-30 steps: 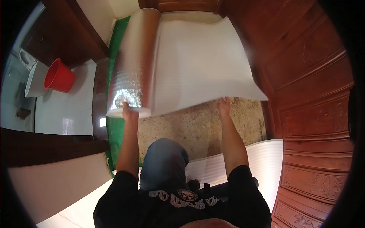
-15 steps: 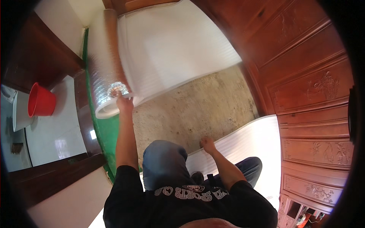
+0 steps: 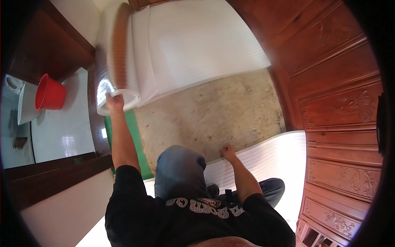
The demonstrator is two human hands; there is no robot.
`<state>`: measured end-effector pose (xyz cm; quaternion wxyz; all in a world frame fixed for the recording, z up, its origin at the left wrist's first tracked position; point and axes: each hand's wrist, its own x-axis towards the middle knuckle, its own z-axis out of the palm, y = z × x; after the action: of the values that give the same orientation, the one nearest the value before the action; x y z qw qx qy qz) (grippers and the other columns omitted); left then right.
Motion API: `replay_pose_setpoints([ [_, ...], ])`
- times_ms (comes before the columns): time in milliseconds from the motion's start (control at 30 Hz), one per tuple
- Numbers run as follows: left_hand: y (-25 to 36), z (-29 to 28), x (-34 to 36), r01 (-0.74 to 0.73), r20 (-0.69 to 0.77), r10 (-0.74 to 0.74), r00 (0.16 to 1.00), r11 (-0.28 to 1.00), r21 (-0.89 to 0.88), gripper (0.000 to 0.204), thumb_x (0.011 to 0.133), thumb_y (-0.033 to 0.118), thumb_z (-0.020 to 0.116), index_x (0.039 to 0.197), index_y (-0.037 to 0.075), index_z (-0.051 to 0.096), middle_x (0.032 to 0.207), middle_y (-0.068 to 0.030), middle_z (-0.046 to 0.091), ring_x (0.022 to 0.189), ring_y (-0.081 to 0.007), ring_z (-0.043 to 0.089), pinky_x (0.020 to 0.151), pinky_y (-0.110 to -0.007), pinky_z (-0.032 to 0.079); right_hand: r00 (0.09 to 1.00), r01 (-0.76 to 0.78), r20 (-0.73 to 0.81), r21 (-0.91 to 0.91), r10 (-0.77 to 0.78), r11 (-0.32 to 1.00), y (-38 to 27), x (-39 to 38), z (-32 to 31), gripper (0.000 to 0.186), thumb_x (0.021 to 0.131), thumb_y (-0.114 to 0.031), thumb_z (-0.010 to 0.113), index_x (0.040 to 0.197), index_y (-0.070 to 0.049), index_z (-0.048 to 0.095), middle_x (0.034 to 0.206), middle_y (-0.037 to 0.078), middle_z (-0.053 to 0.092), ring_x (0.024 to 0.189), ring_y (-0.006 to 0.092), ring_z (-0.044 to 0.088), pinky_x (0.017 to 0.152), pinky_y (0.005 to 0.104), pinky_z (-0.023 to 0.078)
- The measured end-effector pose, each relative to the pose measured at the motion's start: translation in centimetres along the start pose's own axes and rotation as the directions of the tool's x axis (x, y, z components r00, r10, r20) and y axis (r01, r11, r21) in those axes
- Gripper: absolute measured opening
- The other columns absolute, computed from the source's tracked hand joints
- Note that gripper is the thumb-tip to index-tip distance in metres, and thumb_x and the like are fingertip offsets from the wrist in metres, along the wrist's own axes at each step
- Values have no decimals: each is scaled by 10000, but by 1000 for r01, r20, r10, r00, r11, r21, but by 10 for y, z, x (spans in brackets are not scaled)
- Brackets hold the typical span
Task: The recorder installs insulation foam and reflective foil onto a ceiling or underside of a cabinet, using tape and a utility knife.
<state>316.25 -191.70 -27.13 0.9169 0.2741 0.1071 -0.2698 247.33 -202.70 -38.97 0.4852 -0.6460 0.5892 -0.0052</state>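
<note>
A roll of silvery foam underlay lies at the far left, its white end toward me. My left hand grips the roll's near end, fingers hooked over the rim. From the roll, a white sheet of the underlay spreads to the right over the floor. My right hand is closed low over the bare concrete floor, by the edge of a nearer white underlay sheet. Whether its fingers hold anything is hidden.
Carved reddish wooden furniture borders the right side. A green strip runs along the floor's left edge, beside a dark wooden sill. Past the sill, a red bucket stands on pale tiles. My bent knee is close in front.
The roll has shifted left in my left hand, covering the far green strip and uncovering more of the near part. My right hand stays closed at nearly the same spot.
</note>
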Motion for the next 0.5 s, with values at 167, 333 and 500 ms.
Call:
replay_pose_setpoints([
  [167,-14,33,-36,-48,-29,63,998,929,367,461,985,349,559,1361,97,470,1269,-108,572,1195,-259,524,1060,-459,361,980,-188,75,63,183,980,-22,-3,-17,303,812,-223,720,1027,-21,650,915,136,692,849,241,666,742,358,527],
  [333,-16,20,-21,-132,14,145,989,853,505,490,945,226,642,1364,52,459,1252,-84,564,1189,-252,526,995,-467,455,987,-122,99,-72,128,990,-5,18,-5,237,816,-231,709,904,-15,662,839,150,695,830,254,679,733,364,534],
  [500,-18,11,-12,-88,-43,166,985,703,706,498,932,260,634,1334,25,459,1254,-97,520,1126,-247,532,920,-433,488,999,-37,29,-167,42,985,11,18,8,247,814,-247,667,871,-10,629,812,182,681,816,299,680,733,404,536],
])
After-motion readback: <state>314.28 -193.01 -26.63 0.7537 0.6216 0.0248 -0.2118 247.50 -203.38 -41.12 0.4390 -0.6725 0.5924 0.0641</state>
